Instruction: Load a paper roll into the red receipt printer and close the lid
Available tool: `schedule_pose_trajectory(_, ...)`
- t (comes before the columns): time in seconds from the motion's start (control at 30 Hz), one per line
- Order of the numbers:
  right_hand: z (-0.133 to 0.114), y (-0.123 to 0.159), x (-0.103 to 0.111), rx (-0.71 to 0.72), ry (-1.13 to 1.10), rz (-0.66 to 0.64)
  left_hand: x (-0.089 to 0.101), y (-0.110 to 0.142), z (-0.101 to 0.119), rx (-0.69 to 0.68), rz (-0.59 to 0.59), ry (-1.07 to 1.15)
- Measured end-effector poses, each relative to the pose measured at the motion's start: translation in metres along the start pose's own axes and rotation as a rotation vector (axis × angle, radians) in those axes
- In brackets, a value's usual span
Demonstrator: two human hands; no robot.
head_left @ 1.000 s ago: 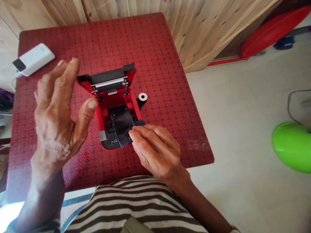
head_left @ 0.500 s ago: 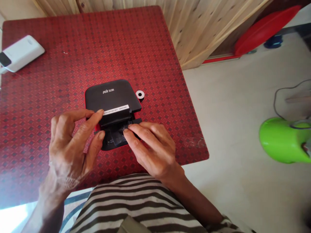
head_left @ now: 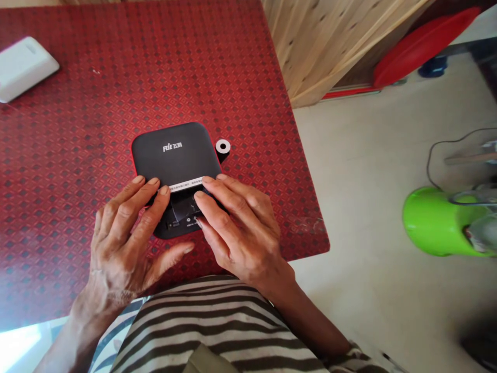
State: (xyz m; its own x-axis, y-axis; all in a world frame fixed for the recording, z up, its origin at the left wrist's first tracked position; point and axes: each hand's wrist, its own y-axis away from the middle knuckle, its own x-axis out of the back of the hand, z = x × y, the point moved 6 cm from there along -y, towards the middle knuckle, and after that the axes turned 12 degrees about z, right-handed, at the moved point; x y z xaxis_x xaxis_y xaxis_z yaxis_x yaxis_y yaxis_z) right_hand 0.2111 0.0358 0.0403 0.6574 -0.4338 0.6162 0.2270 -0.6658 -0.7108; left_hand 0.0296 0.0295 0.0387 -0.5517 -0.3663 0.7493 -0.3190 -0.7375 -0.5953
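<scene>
A small black receipt printer (head_left: 176, 160) with red sides and a white-lettered logo lies on the table in front of me. A white printed strip (head_left: 185, 185) runs along the front edge of its lid. The dark glossy front panel (head_left: 184, 207) shows small icons, partly covered by my right fingers. My left hand (head_left: 126, 241) rests fingertips on the lid's left front edge, thumb spread away. My right hand (head_left: 243, 233) has its fingertips on the lid's right front edge and over the front panel. Right beside the printer stands a white paper roll (head_left: 222, 146) with a black core.
The printer is on a red patterned table (head_left: 233, 67). A white power-bank-like device (head_left: 27, 67) lies at its far left. Wooden panelling (head_left: 306, 46) borders the far right side. On the floor are a green bin (head_left: 438, 223) and a cable (head_left: 430, 160).
The printer's lid, raised at its front before, has come down flat. My right fingers moved from the opening onto the lid edge. My left fingers stretched out, and the thumb left the printer.
</scene>
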Motion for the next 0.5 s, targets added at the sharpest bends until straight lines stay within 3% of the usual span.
schedule_pose_trajectory(0.37, 0.0066, -0.0033, -0.002, -0.116, -0.07, -0.032, -0.0088, 0.0046, -0.001, -0.002, 0.006, -0.023)
schedule_pose_trajectory(0.5, 0.0061, -0.0001, -0.0032, -0.12, -0.11, -0.032, -0.0037, 0.0034, -0.0037, 0.039, 0.016, 0.049)
